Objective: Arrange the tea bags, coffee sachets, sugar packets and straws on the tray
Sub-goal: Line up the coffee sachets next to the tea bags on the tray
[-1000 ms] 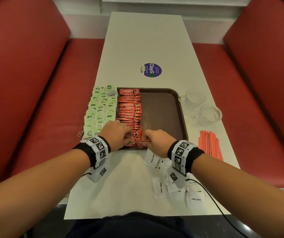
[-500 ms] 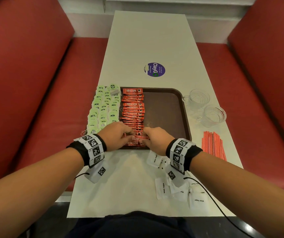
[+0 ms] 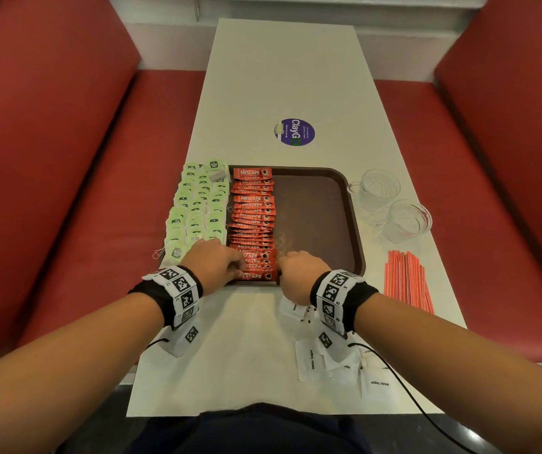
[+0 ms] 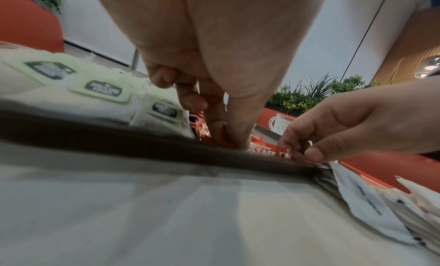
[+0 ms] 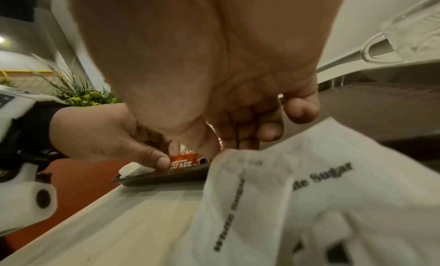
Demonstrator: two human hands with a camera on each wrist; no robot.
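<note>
A brown tray (image 3: 315, 211) lies on the white table. Green tea bags (image 3: 194, 211) fill its left part in rows. A column of red coffee sachets (image 3: 254, 217) runs beside them. My left hand (image 3: 238, 268) pinches the left end of the nearest coffee sachet (image 3: 258, 276) at the tray's near edge, and my right hand (image 3: 282, 267) pinches its right end. In the left wrist view my left hand (image 4: 228, 138) has fingertips closed on red foil. In the right wrist view my right hand (image 5: 228, 138) curls round the sachet's end (image 5: 183, 161). White sugar packets (image 3: 309, 365) and red straws (image 3: 407, 280) lie on the table.
Two glass cups (image 3: 376, 188) (image 3: 410, 221) stand right of the tray. A purple round sticker (image 3: 294, 132) marks the table beyond it. Red bench seats (image 3: 66, 191) flank the table. A wrist cable (image 3: 404, 385) trails over the sugar packets.
Both hands have stayed at the near end of the sachet column. They have drawn slightly apart, so the nearest sachets now show between them.
</note>
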